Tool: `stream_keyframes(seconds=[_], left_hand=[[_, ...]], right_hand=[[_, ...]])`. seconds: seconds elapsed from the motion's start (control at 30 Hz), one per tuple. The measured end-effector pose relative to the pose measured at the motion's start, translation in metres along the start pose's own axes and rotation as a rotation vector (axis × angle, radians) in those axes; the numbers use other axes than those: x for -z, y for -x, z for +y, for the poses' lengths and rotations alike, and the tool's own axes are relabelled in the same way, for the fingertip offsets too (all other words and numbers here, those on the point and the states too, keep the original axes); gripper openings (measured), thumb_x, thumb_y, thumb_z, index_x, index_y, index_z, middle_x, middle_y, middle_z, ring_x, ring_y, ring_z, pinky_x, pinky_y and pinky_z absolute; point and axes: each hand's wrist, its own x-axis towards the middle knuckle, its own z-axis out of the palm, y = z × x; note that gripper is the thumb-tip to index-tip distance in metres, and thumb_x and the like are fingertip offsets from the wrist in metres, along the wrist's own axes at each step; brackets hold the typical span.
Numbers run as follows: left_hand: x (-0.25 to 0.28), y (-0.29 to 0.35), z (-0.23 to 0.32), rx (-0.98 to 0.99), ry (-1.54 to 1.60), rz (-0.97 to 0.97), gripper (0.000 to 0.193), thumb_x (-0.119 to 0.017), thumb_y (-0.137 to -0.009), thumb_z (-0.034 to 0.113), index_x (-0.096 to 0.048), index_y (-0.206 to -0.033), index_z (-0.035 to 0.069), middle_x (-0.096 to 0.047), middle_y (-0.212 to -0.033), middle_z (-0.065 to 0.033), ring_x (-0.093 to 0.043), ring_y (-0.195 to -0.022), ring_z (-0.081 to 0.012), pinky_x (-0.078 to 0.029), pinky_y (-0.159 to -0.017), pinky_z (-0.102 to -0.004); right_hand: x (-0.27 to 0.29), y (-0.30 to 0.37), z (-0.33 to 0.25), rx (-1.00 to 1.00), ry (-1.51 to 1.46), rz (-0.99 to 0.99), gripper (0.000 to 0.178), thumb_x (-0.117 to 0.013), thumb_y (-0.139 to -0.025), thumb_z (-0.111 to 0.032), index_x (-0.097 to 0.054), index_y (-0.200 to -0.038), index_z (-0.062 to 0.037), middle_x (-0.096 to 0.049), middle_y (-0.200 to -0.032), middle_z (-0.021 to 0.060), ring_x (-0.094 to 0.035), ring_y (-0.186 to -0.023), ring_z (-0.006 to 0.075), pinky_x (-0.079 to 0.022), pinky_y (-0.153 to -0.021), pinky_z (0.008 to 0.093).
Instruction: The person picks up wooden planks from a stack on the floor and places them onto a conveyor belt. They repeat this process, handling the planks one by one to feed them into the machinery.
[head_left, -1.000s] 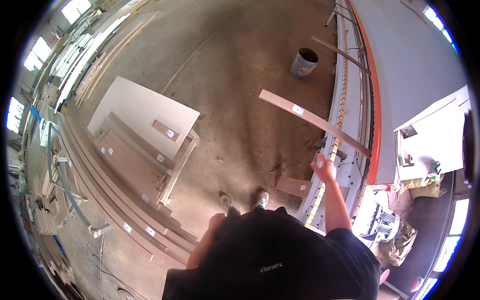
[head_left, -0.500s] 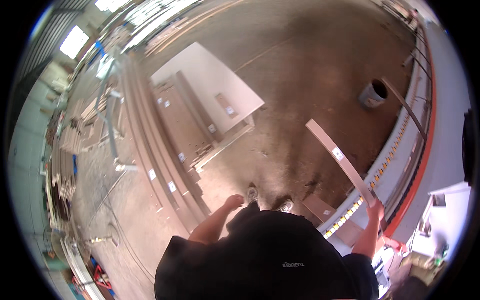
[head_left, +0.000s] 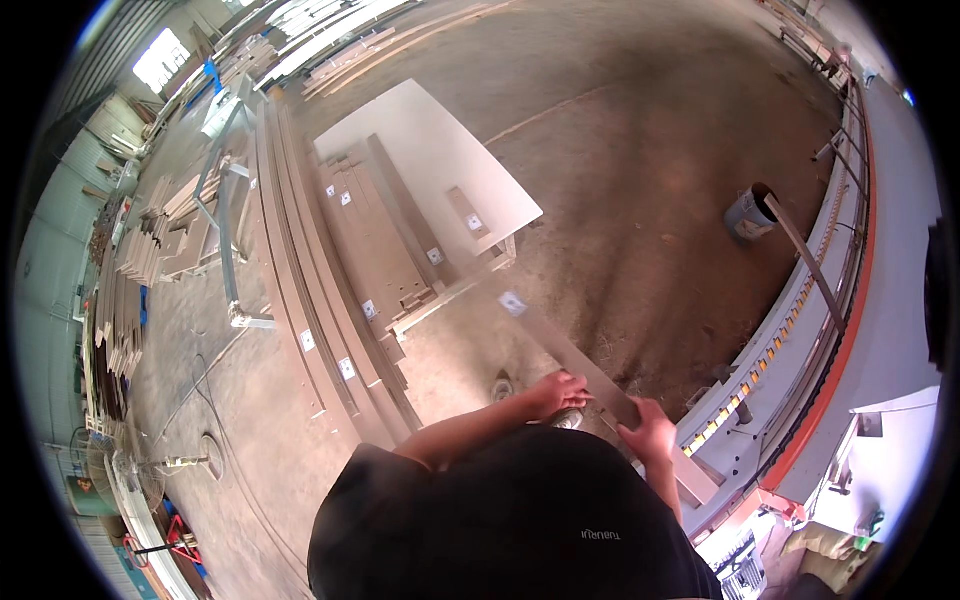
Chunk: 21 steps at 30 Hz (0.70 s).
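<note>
A long, narrow brown board [head_left: 572,350] with a white label near its far end slants across in front of me. My right hand [head_left: 650,432] is closed around it toward its near end, which reaches over the machine's bed at the right. Beside the board's left edge is my left hand [head_left: 558,394], its fingers half curled and a little apart, with nothing visible in them. Whether its fingertips touch the board I cannot tell.
Ahead to the left, a low table with a white top [head_left: 430,130] carries stacked brown boards [head_left: 375,235]. Long brown strips [head_left: 300,260] lie alongside it. At the right runs a long machine [head_left: 830,350] with an orange edge; a bucket [head_left: 748,218] stands beyond it.
My right hand has brought the board leftward from the machine to in front of my body, its far end now nearer the white table. My left hand has moved right, up to the board.
</note>
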Motion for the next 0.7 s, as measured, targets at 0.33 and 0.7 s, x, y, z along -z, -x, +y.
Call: stream_keyframes(seconds=[0.33, 0.7], left_hand=[[0.176, 0.046, 0.067, -0.552, 0.271, 0.511, 0.029, -0.052, -0.106, 0.029, -0.058, -0.127, 0.01, -0.067, -0.119, -0.0053, -0.063, -0.108, -0.0218, -0.049, -0.098, -0.042], [0.16, 0.114, 0.12, -0.628, 0.085, 0.819, 0.046, -0.069, -0.096, 0.016, -0.047, -0.135, 0.005, -0.064, -0.116, -0.0084, -0.065, -0.105, -0.02, -0.057, -0.086, -0.0424]], right_hand=[[0.03, -0.032, -0.041, 0.222, 0.134, -0.147, 0.062, -0.083, -0.072, -0.037, -0.069, -0.126, -0.0137, -0.073, -0.118, 0.0111, -0.069, -0.111, 0.0308, -0.055, -0.095, 0.0418], [-0.081, -0.1, -0.198, 0.543, 0.069, -0.325, 0.076, -0.083, -0.076, -0.045, -0.059, -0.138, -0.0097, -0.072, -0.118, 0.0159, -0.071, -0.103, 0.0357, -0.058, -0.086, 0.0441]])
